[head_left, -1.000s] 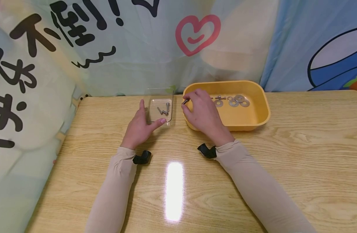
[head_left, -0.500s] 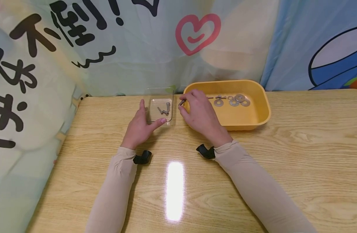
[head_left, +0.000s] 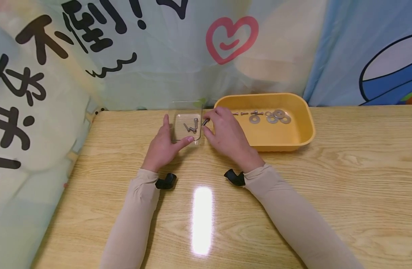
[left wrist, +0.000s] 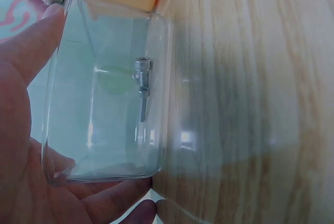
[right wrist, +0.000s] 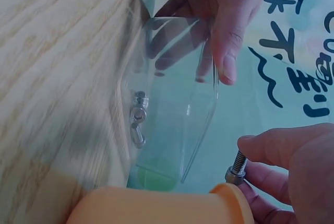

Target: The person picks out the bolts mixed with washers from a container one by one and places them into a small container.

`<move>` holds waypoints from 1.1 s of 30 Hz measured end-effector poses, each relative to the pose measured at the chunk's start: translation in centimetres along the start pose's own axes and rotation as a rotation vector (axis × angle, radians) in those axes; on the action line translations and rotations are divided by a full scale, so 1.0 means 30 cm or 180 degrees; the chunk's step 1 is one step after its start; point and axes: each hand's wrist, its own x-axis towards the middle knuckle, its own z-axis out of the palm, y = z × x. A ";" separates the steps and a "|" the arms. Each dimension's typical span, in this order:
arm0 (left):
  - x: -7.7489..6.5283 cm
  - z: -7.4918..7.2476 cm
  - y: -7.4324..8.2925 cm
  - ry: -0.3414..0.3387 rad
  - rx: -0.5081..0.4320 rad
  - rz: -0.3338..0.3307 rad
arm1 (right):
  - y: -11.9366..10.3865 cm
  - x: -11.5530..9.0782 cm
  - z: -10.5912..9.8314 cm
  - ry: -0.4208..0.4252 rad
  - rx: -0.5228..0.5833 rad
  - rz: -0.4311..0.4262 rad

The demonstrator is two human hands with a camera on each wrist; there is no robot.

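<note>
- Your left hand (head_left: 163,147): fingers straight, spread against the clear box (left wrist: 115,130), thumb at its near rim; loose screws (head_left: 191,129) inside.
- Your right hand (head_left: 227,132): clamped on a metal bolt (right wrist: 238,167), just beside the box.
- Yellow tray (head_left: 276,140) on the surface (head_left: 246,224): small screws, flat washers (head_left: 279,114).
- Backdrop (head_left: 179,56): black Chinese characters (head_left: 40,48); you can read "不倒!"

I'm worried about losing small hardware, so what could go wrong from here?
The metal screw is pinched only at the fingertips of the right hand; it might slip and drop between the clear container and the yellow tray, which stand apart.
The screw is also close to the container's rim, so it could knock that edge and perhaps nudge the container, though the left hand rests against it.
</note>
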 end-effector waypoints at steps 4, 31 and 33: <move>0.002 -0.001 -0.001 -0.0003 0.0017 0.0005 | -0.013 0.005 0.005 -0.0089 -0.0042 -0.0005; 0.002 0.001 0.001 0.0010 0.0025 0.0005 | -0.032 0.028 0.039 -0.0343 -0.0402 -0.0436; 0.002 0.001 0.001 0.0016 0.0024 0.0013 | -0.032 0.027 0.042 -0.0356 -0.0392 -0.0425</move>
